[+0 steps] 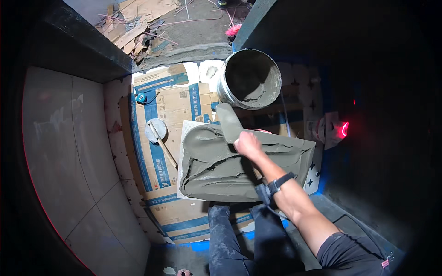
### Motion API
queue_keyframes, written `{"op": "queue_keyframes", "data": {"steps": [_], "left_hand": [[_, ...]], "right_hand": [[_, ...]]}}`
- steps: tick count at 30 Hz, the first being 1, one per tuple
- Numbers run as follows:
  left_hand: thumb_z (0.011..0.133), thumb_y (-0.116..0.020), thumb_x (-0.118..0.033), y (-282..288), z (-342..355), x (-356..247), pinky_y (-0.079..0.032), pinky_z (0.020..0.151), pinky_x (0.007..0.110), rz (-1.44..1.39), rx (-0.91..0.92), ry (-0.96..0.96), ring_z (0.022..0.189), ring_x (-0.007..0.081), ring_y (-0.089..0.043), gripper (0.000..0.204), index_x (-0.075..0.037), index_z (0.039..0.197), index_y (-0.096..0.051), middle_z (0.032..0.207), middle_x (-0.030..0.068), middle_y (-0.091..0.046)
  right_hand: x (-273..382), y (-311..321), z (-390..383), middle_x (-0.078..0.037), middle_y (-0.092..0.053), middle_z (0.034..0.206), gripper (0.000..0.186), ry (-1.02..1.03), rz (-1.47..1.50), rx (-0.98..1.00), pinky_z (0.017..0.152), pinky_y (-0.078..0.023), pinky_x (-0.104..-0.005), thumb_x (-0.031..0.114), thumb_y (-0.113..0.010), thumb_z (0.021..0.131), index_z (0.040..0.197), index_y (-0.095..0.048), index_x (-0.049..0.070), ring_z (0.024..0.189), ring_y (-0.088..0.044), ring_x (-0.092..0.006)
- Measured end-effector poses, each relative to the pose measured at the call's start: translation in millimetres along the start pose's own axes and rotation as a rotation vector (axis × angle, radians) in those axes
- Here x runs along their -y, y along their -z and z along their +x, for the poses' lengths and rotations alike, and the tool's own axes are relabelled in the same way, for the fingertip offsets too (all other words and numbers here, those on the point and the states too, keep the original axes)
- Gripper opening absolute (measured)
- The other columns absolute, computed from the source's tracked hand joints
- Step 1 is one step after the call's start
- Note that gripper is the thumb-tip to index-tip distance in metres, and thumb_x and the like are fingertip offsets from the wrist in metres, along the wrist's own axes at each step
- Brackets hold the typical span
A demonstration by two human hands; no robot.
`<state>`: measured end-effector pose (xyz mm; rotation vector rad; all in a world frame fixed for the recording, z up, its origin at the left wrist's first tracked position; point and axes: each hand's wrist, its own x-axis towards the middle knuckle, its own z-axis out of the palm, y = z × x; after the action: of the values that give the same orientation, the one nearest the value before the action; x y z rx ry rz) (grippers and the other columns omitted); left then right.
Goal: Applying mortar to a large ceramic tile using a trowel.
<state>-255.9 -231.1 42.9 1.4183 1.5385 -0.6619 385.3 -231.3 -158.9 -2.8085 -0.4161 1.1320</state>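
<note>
My right hand (248,145) is closed round the handle of a trowel, and its grey blade (229,120) is coated with mortar. The blade lies over the far edge of a tile (185,134), just left of the middle. A thick, uneven layer of grey mortar (216,168) covers most of that tile, with ridges and swirls in it. Beyond the blade stands a bucket (223,89) with mortar clinging to its inside. Only a scrap of my left hand (184,272) shows at the lower edge, its fingers mostly cut off.
Cardboard (172,110) covers the floor under the tile. On it lie a tape measure (141,98) and a wooden-handled tool (165,149) across a round grey disc (155,132). A red light (344,130) glows at right. Tiled wall (55,138) rises at left; broken boards (133,34) lie beyond.
</note>
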Motion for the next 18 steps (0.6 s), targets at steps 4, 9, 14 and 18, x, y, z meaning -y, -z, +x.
{"op": "queue_keyframes", "data": {"steps": [4, 9, 14, 18], "left_hand": [[0.096, -0.059, -0.029, -5, 4, -2, -0.043, 0.086, 0.045, -0.117, -0.037, 0.062, 0.08, 0.0302, -0.057, 0.023, -0.01, 0.084, -0.065, 0.078, 0.0148, -0.062], [0.096, -0.059, -0.028, -2, 16, -1, -0.038, 0.09, 0.056, -0.245, 0.006, 0.123, 0.085, 0.0281, -0.057, 0.015, -0.016, 0.093, -0.067, 0.086, 0.0081, -0.067], [0.095, -0.06, -0.021, -2, 18, 27, -0.037, 0.092, 0.058, 0.303, -0.168, -0.401, 0.094, 0.0335, -0.054, 0.011, -0.017, 0.103, -0.066, 0.089, 0.008, -0.068], [0.096, -0.061, -0.022, -3, 13, 27, -0.045, 0.085, 0.051, 0.06, -0.101, -0.219, 0.096, 0.034, -0.059, 0.013, -0.011, 0.096, -0.067, 0.088, 0.0125, -0.067]], "right_hand": [[50, -35, -53, -0.029, -0.071, 0.093, 0.03, 0.206, -0.053, 0.016, 0.081, -0.056, -0.0548, 0.012, -0.045, 0.093, 0.099, -0.067, -0.008, 0.09, -0.071, -0.0448], [-38, -49, -53, -0.025, -0.072, 0.082, 0.032, 0.028, -0.16, -0.176, 0.069, -0.058, -0.0524, 0.016, -0.039, 0.102, 0.1, -0.063, -0.005, 0.079, -0.073, -0.0405], [-89, -19, -37, -0.03, -0.071, 0.089, 0.026, -0.114, -0.164, -0.17, 0.077, -0.058, -0.0525, 0.012, -0.051, 0.092, 0.099, -0.065, -0.008, 0.085, -0.072, -0.0442], [-58, 4, -60, -0.03, -0.07, 0.098, 0.03, -0.027, -0.004, 0.058, 0.088, -0.055, -0.0528, 0.021, -0.061, 0.086, 0.101, -0.067, -0.004, 0.097, -0.069, -0.0451]]}}
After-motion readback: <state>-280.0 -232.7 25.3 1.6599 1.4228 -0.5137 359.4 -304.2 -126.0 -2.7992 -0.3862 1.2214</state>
